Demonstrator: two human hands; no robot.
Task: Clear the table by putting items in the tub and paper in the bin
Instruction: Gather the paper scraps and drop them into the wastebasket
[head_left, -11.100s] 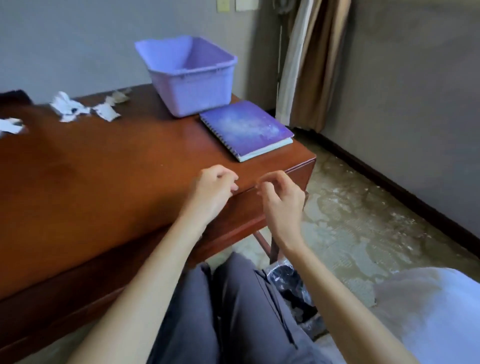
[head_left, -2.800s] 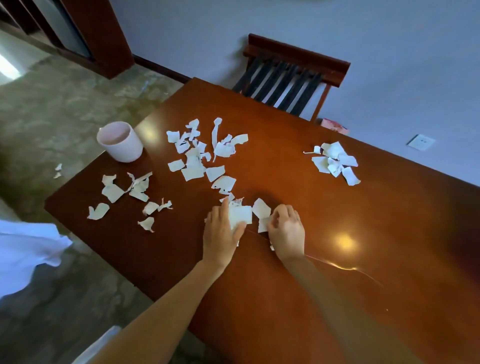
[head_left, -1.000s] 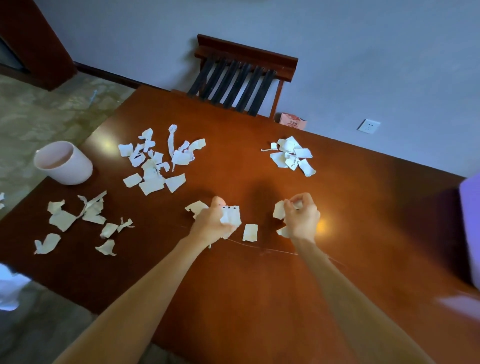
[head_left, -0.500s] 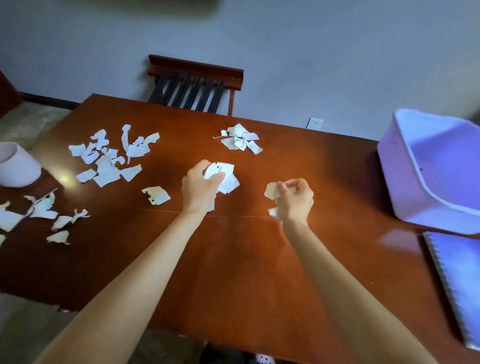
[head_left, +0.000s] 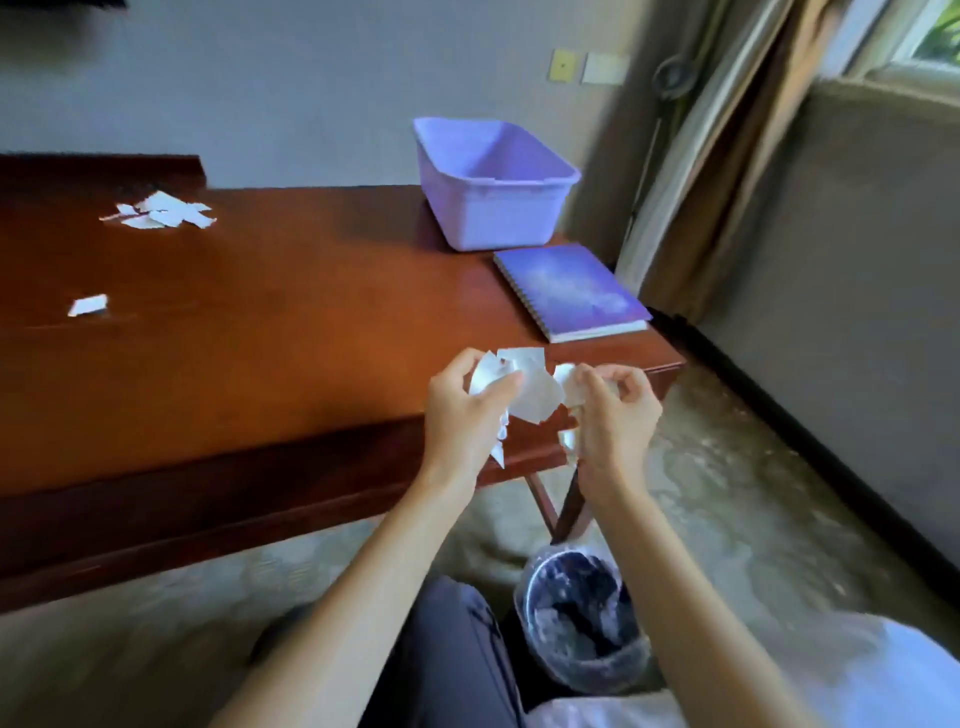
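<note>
My left hand (head_left: 460, 415) grips a bunch of torn white paper scraps (head_left: 522, 384) above the table's near right corner. My right hand (head_left: 613, 415) grips more paper scraps (head_left: 567, 382) right beside it. Below them on the floor stands the bin (head_left: 582, 623), lined with a clear bag and dark inside. The purple tub (head_left: 493, 187) stands at the far right of the brown table (head_left: 249, 338), with a purple spiral notebook (head_left: 569, 288) in front of it. More scraps lie in a pile (head_left: 161, 213) at the far left, and a single scrap (head_left: 88, 305) lies nearer.
A curtain (head_left: 701, 156) hangs at the right beyond the table. The tiled floor (head_left: 753, 493) runs along a grey wall with a dark skirting. My trouser leg (head_left: 452, 660) and a white cloth (head_left: 831, 675) are at the bottom.
My view has swung right and down from the table's middle to its right corner. Both hands have carried their paper scraps to the table's edge, above the bin.
</note>
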